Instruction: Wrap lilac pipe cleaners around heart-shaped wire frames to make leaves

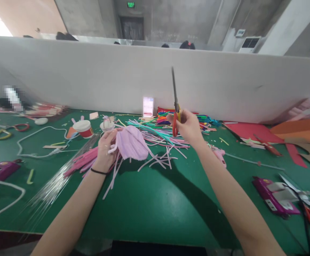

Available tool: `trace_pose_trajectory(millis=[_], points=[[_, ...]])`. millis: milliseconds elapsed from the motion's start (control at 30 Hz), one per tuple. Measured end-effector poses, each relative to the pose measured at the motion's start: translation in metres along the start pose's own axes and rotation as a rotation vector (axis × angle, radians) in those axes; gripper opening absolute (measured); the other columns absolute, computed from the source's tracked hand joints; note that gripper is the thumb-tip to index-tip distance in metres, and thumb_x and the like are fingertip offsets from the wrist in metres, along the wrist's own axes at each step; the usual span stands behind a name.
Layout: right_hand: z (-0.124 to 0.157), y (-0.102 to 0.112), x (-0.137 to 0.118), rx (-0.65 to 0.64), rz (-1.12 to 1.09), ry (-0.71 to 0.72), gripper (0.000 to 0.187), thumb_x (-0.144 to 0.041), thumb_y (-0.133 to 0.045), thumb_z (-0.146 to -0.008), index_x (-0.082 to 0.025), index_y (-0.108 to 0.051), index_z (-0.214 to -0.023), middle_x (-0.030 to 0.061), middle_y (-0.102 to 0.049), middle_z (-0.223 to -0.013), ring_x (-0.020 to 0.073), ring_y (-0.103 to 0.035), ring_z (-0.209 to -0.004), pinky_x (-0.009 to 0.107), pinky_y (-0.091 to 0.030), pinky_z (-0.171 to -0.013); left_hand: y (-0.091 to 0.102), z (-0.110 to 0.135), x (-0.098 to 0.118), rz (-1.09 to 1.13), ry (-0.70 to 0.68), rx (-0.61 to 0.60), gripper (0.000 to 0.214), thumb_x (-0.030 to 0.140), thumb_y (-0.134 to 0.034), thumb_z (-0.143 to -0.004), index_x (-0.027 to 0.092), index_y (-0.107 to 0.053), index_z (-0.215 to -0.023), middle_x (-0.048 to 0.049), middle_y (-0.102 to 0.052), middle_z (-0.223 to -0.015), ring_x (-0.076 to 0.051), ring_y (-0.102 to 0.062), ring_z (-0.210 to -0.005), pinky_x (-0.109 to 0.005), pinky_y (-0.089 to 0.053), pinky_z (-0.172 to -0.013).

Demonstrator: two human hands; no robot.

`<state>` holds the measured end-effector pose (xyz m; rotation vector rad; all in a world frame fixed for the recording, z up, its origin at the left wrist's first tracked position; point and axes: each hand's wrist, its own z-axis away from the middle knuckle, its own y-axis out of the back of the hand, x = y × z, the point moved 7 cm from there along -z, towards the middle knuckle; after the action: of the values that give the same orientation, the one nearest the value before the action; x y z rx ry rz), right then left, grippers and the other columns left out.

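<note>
My left hand (106, 151) is closed on a lilac fuzzy piece (132, 143), which looks made of pipe cleaners laid side by side. Loose stems trail from it below and to the right. In my right hand (188, 126), raised over the table, is a pair of scissors (175, 99) with red and yellow handles; the blades point up and look closed. Beneath and between the hands lie cut lilac pipe cleaners (165, 160). Behind them spreads a pile of turquoise, pink and many-coloured pipe cleaners (155, 133). Pink pipe cleaners (84, 160) lie beside my left wrist.
A lit phone (148, 106) leans against the grey partition (104, 74). On the left stand a paper cup (83, 128), more scissors (12, 129) and a white cable (20, 142). Purple power strips (273, 195) flank the green table (155, 217); red sheets (253, 131) lie right.
</note>
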<state>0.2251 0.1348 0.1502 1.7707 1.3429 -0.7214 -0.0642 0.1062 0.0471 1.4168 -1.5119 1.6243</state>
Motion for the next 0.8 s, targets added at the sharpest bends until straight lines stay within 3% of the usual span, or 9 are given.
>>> trace_pose_trajectory(millis=[100, 267, 433, 600, 667, 700, 800], points=[[0.030, -0.013, 0.016, -0.115, -0.286, -0.175, 0.035, -0.054, -0.061, -0.076, -0.020, -0.053, -0.077, -0.0018, -0.059, -0.063, 0.0107, -0.053, -0.052, 0.024, -0.043, -0.050, 0.007, 0.003, 0.026, -0.030, -0.221, 0.064, 0.012, 0.028, -0.072, -0.070, 0.018, -0.069, -0.076, -0.0024, -0.072, -0.088, -0.013, -0.065, -0.073, -0.021, -0.053, -0.063], [0.049, -0.007, 0.041, 0.064, -0.585, -0.309, 0.032, -0.046, -0.071, -0.070, -0.019, -0.056, -0.079, -0.0017, -0.061, -0.067, 0.0103, -0.055, -0.053, 0.023, -0.045, -0.049, -0.005, 0.019, 0.054, -0.292, -0.450, 0.043, 0.011, 0.025, -0.074, -0.070, 0.018, -0.073, -0.078, -0.0040, -0.073, -0.086, -0.018, -0.066, -0.086, -0.027, -0.052, -0.081], [0.045, 0.004, 0.046, 0.136, -0.736, -0.351, 0.039, -0.046, -0.067, -0.075, -0.021, -0.041, -0.061, -0.0081, -0.043, -0.052, 0.0037, -0.035, -0.038, 0.019, -0.034, -0.038, -0.010, 0.026, 0.067, -0.315, -0.517, 0.058, 0.009, 0.024, -0.072, -0.074, 0.017, -0.072, -0.080, -0.0040, -0.073, -0.088, -0.019, -0.066, -0.088, -0.029, -0.051, -0.081], [0.049, 0.007, 0.046, 0.099, -0.641, -0.382, 0.044, -0.055, -0.064, -0.074, -0.021, -0.040, -0.061, -0.0076, -0.043, -0.050, 0.0047, -0.036, -0.036, 0.019, -0.029, -0.034, 0.020, 0.007, 0.070, 0.003, -0.502, 0.135, 0.007, 0.024, -0.068, -0.079, 0.018, -0.067, -0.080, 0.0010, -0.072, -0.089, -0.015, -0.064, -0.085, -0.028, -0.052, -0.075], [0.052, 0.004, 0.050, 0.055, -0.614, -0.402, 0.044, -0.057, -0.065, -0.073, -0.021, -0.041, -0.061, -0.0073, -0.044, -0.049, 0.0053, -0.038, -0.037, 0.020, -0.030, -0.034, 0.036, -0.004, 0.066, 0.164, -0.445, 0.156, 0.007, 0.027, -0.065, -0.082, 0.020, -0.066, -0.083, 0.0051, -0.071, -0.087, -0.014, -0.062, -0.095, -0.026, -0.050, -0.083], [0.053, 0.002, 0.053, 0.031, -0.603, -0.413, 0.044, -0.057, -0.065, -0.073, -0.021, -0.042, -0.062, -0.0071, -0.044, -0.049, 0.0057, -0.039, -0.037, 0.020, -0.030, -0.034, 0.038, -0.011, 0.061, 0.222, -0.368, 0.107, 0.007, 0.026, -0.064, -0.082, 0.020, -0.064, -0.084, 0.0066, -0.070, -0.089, -0.014, -0.060, -0.102, -0.026, -0.048, -0.089], [0.055, 0.000, 0.061, -0.018, -0.559, -0.440, 0.042, -0.058, -0.064, -0.073, -0.021, -0.046, -0.064, -0.0063, -0.046, -0.050, 0.0069, -0.042, -0.039, 0.020, -0.033, -0.036, 0.048, -0.019, 0.055, 0.266, -0.270, 0.090, 0.013, 0.035, -0.061, -0.083, 0.022, -0.061, -0.084, 0.0069, -0.069, -0.094, -0.015, -0.053, -0.112, -0.027, -0.045, -0.095]])
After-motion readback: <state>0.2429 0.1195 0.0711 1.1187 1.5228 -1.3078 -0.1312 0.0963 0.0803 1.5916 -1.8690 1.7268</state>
